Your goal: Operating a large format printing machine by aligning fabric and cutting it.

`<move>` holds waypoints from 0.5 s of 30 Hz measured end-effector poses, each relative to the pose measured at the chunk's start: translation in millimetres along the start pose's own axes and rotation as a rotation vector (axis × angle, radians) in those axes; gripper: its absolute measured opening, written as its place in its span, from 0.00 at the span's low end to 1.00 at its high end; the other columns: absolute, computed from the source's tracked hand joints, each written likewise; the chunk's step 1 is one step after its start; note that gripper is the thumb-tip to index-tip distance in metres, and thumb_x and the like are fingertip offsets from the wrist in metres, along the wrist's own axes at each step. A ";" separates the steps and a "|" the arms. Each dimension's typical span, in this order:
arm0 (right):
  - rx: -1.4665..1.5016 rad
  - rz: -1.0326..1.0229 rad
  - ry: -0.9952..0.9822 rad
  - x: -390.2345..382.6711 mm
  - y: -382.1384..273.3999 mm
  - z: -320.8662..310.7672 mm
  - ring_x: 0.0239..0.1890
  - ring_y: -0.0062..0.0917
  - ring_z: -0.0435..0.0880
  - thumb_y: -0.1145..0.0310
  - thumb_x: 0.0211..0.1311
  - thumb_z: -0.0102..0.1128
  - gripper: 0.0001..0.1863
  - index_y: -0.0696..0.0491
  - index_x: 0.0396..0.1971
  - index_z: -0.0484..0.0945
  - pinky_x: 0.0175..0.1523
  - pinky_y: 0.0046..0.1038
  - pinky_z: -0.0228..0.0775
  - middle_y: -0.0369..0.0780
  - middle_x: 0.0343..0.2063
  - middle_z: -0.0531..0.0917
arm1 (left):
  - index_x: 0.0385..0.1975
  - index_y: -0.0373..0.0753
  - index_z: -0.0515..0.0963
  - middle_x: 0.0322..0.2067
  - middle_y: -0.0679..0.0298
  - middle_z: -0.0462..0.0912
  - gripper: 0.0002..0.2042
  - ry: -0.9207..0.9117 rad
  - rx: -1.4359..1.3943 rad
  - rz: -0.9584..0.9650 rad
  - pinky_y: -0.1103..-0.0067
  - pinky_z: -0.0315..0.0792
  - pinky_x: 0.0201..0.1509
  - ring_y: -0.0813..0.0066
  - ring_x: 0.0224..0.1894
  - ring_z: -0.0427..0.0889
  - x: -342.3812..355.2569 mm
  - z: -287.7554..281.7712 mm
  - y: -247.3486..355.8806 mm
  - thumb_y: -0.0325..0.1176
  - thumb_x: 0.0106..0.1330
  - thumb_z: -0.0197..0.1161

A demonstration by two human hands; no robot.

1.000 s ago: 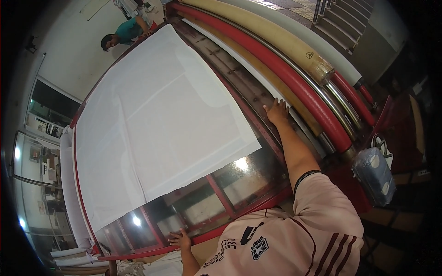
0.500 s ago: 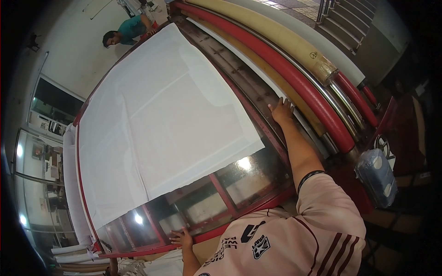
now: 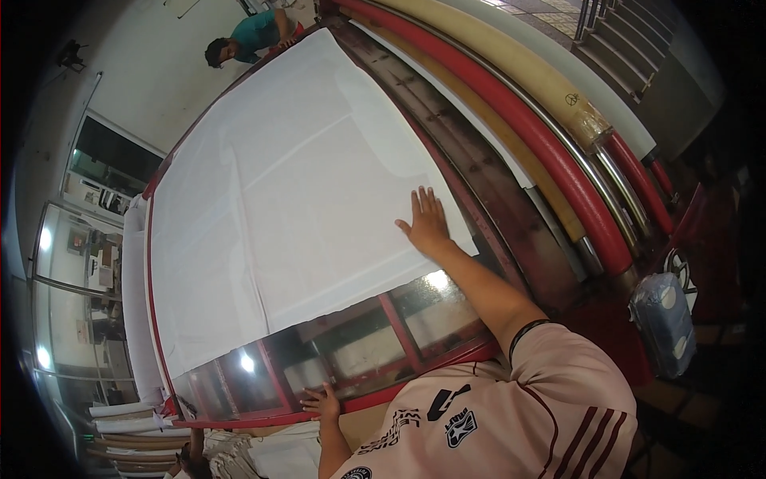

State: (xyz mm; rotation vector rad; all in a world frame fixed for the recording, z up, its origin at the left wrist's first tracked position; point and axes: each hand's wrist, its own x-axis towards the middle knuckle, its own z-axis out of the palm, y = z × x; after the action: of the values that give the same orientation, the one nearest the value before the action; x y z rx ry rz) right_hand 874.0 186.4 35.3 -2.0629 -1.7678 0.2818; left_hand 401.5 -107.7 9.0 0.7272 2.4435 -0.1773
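A large white sheet [image 3: 303, 199] covers most of a red-framed glass-topped table [image 3: 403, 331], with creases and faint layered shapes showing in it. My right hand [image 3: 428, 225] lies flat on the sheet near its right edge, palm down and fingers spread. At the near edge of the table my left hand [image 3: 322, 401] rests on the red rim and glass, its fingers apart. It lies a little below the sheet's near edge and holds nothing.
Long rolls, among them a red roll [image 3: 531, 120] and a cream roll [image 3: 550, 88], run along the table's right side. A co-worker in a teal shirt [image 3: 257, 36] leans at the far end. A plastic-wrapped blue-grey object [image 3: 664, 319] hangs at right. Rolled material [image 3: 132, 427] is stacked lower left.
My right hand has moved left from the rolls beside the table onto the white sheet. My left hand stays at the near rim. The whole view has shifted slightly.
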 end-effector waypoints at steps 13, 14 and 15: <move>-0.091 0.020 -0.060 -17.5 7.5 27.8 0.79 0.39 0.41 0.38 0.71 0.43 0.47 0.61 0.74 0.49 0.81 0.40 0.28 0.49 0.76 0.47 | 0.75 0.55 0.21 0.73 0.42 0.13 0.53 -0.005 -0.002 0.039 0.34 0.26 0.69 0.37 0.76 0.16 1.9 -0.9 -5.9 0.82 0.60 0.31; -0.098 0.029 -0.058 -17.5 10.0 26.1 0.79 0.38 0.41 0.37 0.71 0.43 0.47 0.60 0.74 0.49 0.81 0.40 0.28 0.49 0.77 0.47 | 0.75 0.55 0.21 0.73 0.42 0.13 0.53 -0.004 -0.005 0.036 0.34 0.26 0.69 0.37 0.76 0.16 0.8 -1.9 -5.6 0.82 0.60 0.31; -0.115 0.048 -0.067 -17.8 13.2 24.3 0.79 0.38 0.41 0.37 0.71 0.43 0.47 0.60 0.74 0.49 0.81 0.40 0.28 0.48 0.77 0.47 | 0.75 0.55 0.21 0.73 0.42 0.13 0.53 -0.010 -0.007 0.044 0.35 0.25 0.69 0.37 0.76 0.17 -0.4 -2.5 -4.9 0.82 0.60 0.31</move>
State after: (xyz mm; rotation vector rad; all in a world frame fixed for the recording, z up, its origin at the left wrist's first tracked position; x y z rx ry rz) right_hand 872.8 171.6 5.9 -2.2025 -1.8151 0.2716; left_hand 397.9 -111.3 11.2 0.7741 2.4153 -0.1544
